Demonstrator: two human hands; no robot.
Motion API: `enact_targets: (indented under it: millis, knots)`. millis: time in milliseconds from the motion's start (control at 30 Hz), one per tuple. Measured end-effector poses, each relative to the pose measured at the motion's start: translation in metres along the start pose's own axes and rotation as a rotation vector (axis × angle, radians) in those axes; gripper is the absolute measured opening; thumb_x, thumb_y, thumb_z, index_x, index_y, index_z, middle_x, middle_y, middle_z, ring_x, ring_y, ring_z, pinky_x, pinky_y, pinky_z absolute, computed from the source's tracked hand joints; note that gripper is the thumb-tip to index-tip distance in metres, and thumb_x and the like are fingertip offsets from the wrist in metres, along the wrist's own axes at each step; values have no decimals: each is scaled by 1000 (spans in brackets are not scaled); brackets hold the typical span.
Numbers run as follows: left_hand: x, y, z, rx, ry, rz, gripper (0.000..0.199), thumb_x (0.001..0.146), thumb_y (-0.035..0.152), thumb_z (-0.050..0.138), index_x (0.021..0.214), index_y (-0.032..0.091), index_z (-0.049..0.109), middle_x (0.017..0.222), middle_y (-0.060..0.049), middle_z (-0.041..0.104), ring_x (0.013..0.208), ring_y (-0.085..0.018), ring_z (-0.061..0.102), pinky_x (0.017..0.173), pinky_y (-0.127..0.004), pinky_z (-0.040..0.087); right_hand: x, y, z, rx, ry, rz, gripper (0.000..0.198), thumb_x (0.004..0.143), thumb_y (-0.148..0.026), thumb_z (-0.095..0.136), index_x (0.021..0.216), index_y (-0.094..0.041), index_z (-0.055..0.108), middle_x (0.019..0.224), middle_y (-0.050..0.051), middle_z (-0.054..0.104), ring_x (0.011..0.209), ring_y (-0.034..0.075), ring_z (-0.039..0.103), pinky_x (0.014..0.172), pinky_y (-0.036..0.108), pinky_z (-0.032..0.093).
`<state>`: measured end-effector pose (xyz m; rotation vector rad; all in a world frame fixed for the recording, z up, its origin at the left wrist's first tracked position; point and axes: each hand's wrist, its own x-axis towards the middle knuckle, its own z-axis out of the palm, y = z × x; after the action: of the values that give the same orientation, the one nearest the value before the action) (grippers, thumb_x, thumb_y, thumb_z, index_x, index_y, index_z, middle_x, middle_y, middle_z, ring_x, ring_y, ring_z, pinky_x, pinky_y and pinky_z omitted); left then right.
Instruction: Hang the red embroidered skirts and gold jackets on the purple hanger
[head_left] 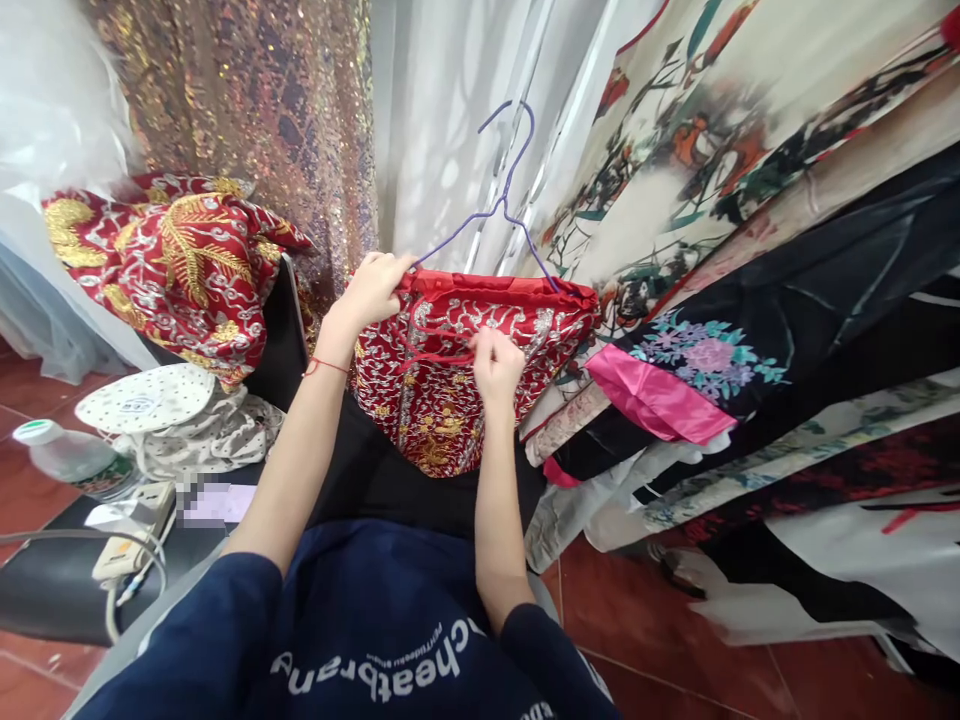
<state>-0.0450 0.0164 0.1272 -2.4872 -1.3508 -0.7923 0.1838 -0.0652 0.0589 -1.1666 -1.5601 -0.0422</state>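
Note:
A red skirt-like garment [442,400] with silver and gold embroidery hangs from a purple wire hanger [501,205]. Closed on its upper left corner, by the hanger's left end, is my left hand [379,288]. My right hand [498,366] is in front of the garment, its fingers pinched on thin red straps [439,357] that stretch left across the embroidery. The garment's lower part rests over my dark lap. What my right fingers grip is partly hidden by the hand itself.
On the left lie a red and gold embroidered garment [187,270], a dotted white cloth item [150,400], a plastic bottle [71,455] and a power strip [135,530] with cables. Hanging clothes, including a black sleeve with pink cuff [660,395], crowd the right side.

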Motion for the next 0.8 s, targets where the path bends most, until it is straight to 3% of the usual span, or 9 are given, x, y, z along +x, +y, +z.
enact_targets:
  millis: [100,200,367,533,633,700,800]
  knots:
    - [-2,2,-3,-20,-3,-4,62,72,8,49,133,13,57,100,-13,64,101,-30,57,103,-45,41,3,-21,23,-34,-152,-32,42,102,-42,42,70,-21,60,70,1,65,63,14,56,64,27,40]
    - [-5,10,-7,-20,-14,-15,60,73,12,51,132,11,58,102,-14,64,103,-31,57,102,-47,40,1,-31,40,-24,-235,59,29,100,-37,47,79,-22,61,71,-1,66,64,14,58,65,26,40]
    - [-8,19,-9,8,20,-24,55,78,26,52,130,8,59,98,-14,65,101,-32,58,103,-49,41,0,-32,46,53,-307,156,9,95,-30,53,96,-25,61,79,-2,69,67,15,62,71,29,45]
    - [-8,22,-7,-6,55,-33,54,80,31,50,129,8,59,99,-14,65,101,-32,58,104,-50,41,-6,-35,48,536,-477,232,24,87,-47,64,94,-24,62,72,-4,58,62,12,53,64,27,45]
    - [-8,23,-7,-13,61,-34,52,80,31,51,127,10,59,96,-13,65,100,-32,58,104,-51,41,-14,-36,50,715,-555,269,28,78,-48,72,80,-23,61,69,-5,49,61,11,44,61,26,41]
    - [-8,22,-6,-14,60,-39,51,80,30,51,127,11,59,95,-12,65,100,-32,58,104,-51,41,-17,-35,47,812,-549,272,26,77,-44,70,71,-22,57,74,-3,51,66,12,46,67,27,44]
    - [-8,21,-5,-24,47,-45,51,80,29,51,127,11,59,98,-13,64,102,-33,57,105,-51,41,-18,-23,31,934,-435,308,23,80,-40,62,70,-23,52,79,0,59,76,14,56,81,31,49]
